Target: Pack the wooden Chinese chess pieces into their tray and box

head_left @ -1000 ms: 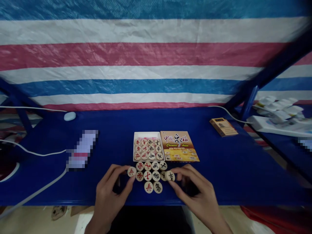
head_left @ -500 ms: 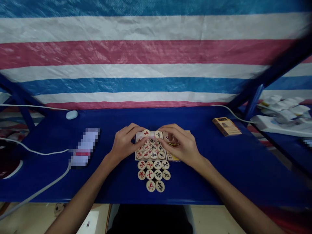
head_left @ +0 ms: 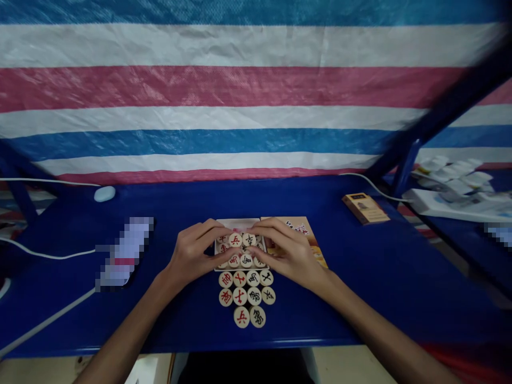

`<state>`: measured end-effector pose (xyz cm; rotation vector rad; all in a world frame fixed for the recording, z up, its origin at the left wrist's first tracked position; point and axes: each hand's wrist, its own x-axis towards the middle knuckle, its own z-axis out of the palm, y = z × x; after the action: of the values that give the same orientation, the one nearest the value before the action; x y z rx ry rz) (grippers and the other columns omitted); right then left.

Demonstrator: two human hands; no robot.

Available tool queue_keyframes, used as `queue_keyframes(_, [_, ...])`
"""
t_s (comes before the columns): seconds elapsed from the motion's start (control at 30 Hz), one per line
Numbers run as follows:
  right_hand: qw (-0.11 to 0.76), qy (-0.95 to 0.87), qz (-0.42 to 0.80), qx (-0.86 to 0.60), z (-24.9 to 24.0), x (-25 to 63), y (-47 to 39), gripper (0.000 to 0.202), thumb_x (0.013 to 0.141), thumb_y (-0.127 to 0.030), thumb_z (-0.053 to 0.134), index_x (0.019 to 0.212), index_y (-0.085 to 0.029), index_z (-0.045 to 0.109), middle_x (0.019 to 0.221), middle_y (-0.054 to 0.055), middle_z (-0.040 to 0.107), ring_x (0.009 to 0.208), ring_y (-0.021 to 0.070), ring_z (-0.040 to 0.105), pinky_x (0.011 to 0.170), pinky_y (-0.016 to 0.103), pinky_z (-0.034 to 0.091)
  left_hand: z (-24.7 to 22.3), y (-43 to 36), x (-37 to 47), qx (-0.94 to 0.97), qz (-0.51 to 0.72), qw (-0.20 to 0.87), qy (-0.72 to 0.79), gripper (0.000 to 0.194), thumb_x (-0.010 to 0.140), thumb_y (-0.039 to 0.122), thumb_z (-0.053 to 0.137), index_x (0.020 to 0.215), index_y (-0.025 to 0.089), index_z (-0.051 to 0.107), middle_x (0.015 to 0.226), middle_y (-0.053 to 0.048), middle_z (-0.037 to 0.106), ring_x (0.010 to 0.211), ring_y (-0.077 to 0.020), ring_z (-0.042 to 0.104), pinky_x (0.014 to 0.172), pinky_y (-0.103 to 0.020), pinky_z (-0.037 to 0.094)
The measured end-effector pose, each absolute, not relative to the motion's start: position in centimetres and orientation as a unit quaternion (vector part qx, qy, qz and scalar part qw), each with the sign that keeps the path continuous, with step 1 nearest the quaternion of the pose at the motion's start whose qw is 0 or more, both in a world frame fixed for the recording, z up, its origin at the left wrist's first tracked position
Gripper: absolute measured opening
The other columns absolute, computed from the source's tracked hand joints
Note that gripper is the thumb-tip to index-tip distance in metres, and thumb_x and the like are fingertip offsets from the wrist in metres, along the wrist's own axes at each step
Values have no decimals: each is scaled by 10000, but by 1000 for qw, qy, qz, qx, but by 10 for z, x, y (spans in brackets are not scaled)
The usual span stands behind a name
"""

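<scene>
My left hand (head_left: 197, 249) pinches a round Chinese chess piece with a red character (head_left: 236, 240) between thumb and fingers. A matching piece with a black character (head_left: 249, 240) is pinched in my right hand (head_left: 294, 250). Both pieces are side by side over a shallow white box (head_left: 236, 221), inside which rows of red and black pieces (head_left: 246, 260) lie; my fingers cover part of them. In front of the box, on the blue table, several more pieces (head_left: 240, 296) are set out in rows, red on the left and black on the right.
A tan printed box lid (head_left: 316, 242) lies right of the white box, partly under my right hand. A phone (head_left: 128, 250) with a cable is at left, a white earbud-like case (head_left: 104, 193) behind it. At right are a small carton (head_left: 366, 208) and a power strip (head_left: 444, 205).
Both hands have brought the two pieces from the box's far edge toward me, over its middle, and closer together. The view has shifted slightly.
</scene>
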<state>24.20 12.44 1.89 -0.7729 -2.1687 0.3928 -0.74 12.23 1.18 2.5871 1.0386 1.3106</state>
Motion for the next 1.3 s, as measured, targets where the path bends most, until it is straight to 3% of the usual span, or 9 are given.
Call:
queue_keyframes(0.3, [386,-850,183,-309,19,243,127,282,912,-335,719,1157,-214,648,1044,62,687,835,160,648,750,334,561,10,121,-7,842,419,43,337,274,857,294,775,1100,221,669,966,-33,713,756,-132,658,659,-277,536])
queue_keyframes(0.63, [384,-851,188,-307,18,244,126,287,913,-327,717,1170,-220,653,1105,70,687,712,126,617,663,307,542,12,121,-8,842,425,32,330,290,838,301,798,1081,214,666,928,-28,713,752,-131,662,639,-267,526])
queue_keyframes(0.8, [389,-852,184,-298,18,243,127,289,900,-322,733,1159,-216,658,1083,71,689,776,141,628,694,310,543,13,121,-8,846,419,28,328,268,856,316,777,1075,220,658,924,-21,721,730,-122,657,622,-259,520])
queue_keyframes(1.0, [391,-851,188,-294,16,244,128,270,890,-322,740,1134,-234,666,1025,50,693,648,119,574,618,309,522,10,122,-10,855,403,-7,327,264,855,351,771,1049,216,654,921,-15,738,720,-125,659,638,-271,511])
queue_keyframes(1.3, [393,-847,203,-294,18,243,130,260,888,-384,731,1105,-247,690,981,41,708,680,137,594,636,314,533,13,120,-9,859,385,9,338,240,872,372,736,1045,224,659,935,-19,734,756,-144,665,695,-294,519])
